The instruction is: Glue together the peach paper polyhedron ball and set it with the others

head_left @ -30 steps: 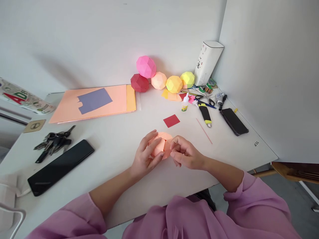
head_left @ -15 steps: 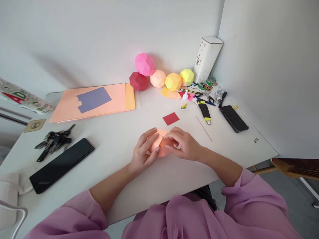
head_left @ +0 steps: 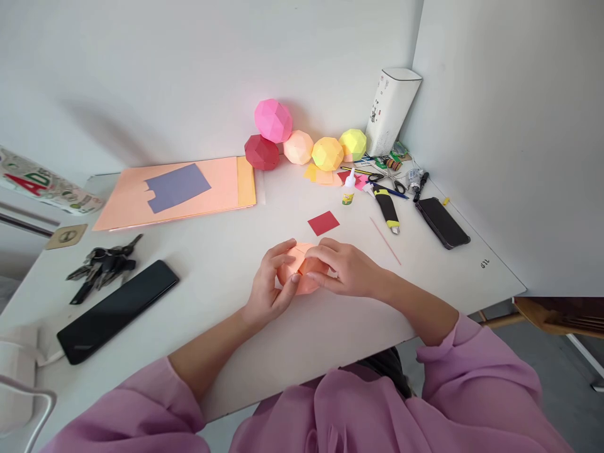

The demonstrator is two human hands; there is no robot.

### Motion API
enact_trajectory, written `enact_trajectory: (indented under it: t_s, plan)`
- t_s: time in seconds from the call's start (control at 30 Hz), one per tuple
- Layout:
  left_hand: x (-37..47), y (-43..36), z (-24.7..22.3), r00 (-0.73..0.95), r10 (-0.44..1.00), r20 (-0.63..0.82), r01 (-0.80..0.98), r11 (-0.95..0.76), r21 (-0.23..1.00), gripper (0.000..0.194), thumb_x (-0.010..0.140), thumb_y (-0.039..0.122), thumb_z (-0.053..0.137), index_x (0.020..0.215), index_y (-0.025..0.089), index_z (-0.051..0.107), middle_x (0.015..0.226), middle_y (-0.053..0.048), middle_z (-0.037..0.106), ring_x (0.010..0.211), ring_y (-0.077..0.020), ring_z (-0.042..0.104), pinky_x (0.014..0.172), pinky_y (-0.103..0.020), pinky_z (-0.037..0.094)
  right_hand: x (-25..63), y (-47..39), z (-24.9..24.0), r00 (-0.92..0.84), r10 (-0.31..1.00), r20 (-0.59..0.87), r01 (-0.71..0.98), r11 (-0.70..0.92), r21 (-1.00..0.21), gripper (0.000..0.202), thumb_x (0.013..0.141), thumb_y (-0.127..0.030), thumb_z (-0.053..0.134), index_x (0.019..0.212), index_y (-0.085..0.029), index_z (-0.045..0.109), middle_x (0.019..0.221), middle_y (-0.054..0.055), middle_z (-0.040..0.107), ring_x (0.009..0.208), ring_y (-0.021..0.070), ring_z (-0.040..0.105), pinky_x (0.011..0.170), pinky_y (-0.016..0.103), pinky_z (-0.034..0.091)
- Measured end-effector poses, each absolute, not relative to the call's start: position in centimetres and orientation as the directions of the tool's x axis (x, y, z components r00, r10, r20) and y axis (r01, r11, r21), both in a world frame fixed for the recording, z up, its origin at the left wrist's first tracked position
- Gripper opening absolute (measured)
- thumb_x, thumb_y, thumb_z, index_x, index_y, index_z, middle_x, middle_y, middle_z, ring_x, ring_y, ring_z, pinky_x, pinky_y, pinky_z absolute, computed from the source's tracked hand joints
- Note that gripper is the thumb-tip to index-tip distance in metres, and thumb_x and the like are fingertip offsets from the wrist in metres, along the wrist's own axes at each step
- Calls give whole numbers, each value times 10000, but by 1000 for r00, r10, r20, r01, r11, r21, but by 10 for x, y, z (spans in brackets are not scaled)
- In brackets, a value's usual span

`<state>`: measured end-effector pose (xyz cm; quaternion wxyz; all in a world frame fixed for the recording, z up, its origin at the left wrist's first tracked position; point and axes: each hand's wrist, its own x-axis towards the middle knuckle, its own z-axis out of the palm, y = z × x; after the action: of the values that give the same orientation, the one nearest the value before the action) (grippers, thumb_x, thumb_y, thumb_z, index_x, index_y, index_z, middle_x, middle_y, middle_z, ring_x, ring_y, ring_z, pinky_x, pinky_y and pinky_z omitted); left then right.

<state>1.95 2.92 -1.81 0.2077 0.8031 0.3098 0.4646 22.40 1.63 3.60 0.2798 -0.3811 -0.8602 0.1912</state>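
A peach faceted paper ball (head_left: 307, 285) is held between both hands above the near part of the white table. A gap shows in its upper side. My left hand (head_left: 270, 284) is closed around the ball's left side, with its thumb near the gap. The fingers of my right hand (head_left: 348, 269) are bent onto the right edge of the gap, and their tips are partly hidden. Just beyond the ball lies a small red paper rectangle (head_left: 323, 223). A small glue bottle (head_left: 348, 190) stands upright farther back.
Several finished paper balls (head_left: 298, 148) rest against the wall. A box cutter (head_left: 387, 208), scissors (head_left: 399, 187), a thin pink stick (head_left: 385, 241) and a phone (head_left: 443, 222) lie right. At left are stacked paper sheets (head_left: 217, 182), keys (head_left: 106, 267) and a black slab-shaped device (head_left: 117, 313).
The right fingers have shifted slightly left, onto the edge of the gap in the paper ball. The left hand keeps its hold, and its thumb has moved up a little.
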Motion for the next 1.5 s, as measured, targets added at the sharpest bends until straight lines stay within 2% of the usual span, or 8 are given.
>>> enact_trajectory:
  t_s: [0.37,0.57,0.83,0.97,1.07,1.2,1.37,1.5]
  plan:
    - [18,32,-26,364,706,608,242,-702,670,197,954,284,455,1146,242,444,1309,-147,520,1258,-254,504,970,-500,476,228,32,53,-653,723,226,510,640,-575,119,878,-241,513,949,-160,565,728,-4,511,608,122,440,611,248,373]
    - [20,33,-29,333,740,584,182,-658,730,199,976,299,415,1168,251,429,1327,-147,509,1273,-245,489,1004,-510,451,225,40,64,-721,673,164,521,683,-511,142,894,-238,519,967,-149,601,729,6,567,570,113,433,564,235,322]
    - [20,32,-35,327,756,567,132,-630,765,226,980,269,400,1204,249,414,1316,-150,503,1259,-238,493,987,-495,456,218,34,65,-732,653,194,587,749,-307,235,953,-256,454,946,-145,661,722,33,598,571,127,448,537,248,291]
    - [20,32,-34,333,762,555,135,-622,772,234,977,271,407,1210,255,410,1309,-143,505,1248,-238,499,968,-489,474,213,31,66,-725,659,201,609,749,-261,276,961,-237,411,913,-133,662,694,39,606,554,132,456,517,256,277]
    - [21,32,-33,339,751,567,121,-632,765,238,974,270,410,1212,260,414,1303,-143,503,1252,-242,494,971,-494,472,211,29,67,-704,686,183,628,722,-291,231,936,-227,436,934,-123,642,744,60,648,582,143,497,526,256,293]
    - [22,31,-32,342,742,576,113,-641,759,228,979,275,395,1206,266,420,1298,-140,504,1232,-245,504,950,-497,486,213,30,68,-670,730,134,635,658,-406,170,881,-206,494,972,-132,618,792,60,677,598,149,521,561,258,334]
    - [22,30,-31,344,744,573,121,-640,758,213,981,276,380,1188,265,426,1297,-142,502,1232,-254,504,968,-522,463,220,34,67,-636,768,72,575,535,-619,142,858,-219,558,983,-167,598,651,-23,596,553,119,485,579,234,363]
    - [21,29,-30,352,748,563,122,-633,764,208,980,267,377,1183,264,423,1309,-143,491,1236,-255,500,977,-525,454,222,36,62,-617,782,84,524,488,-698,113,885,-252,551,949,-173,600,588,-53,530,535,102,441,582,223,360]
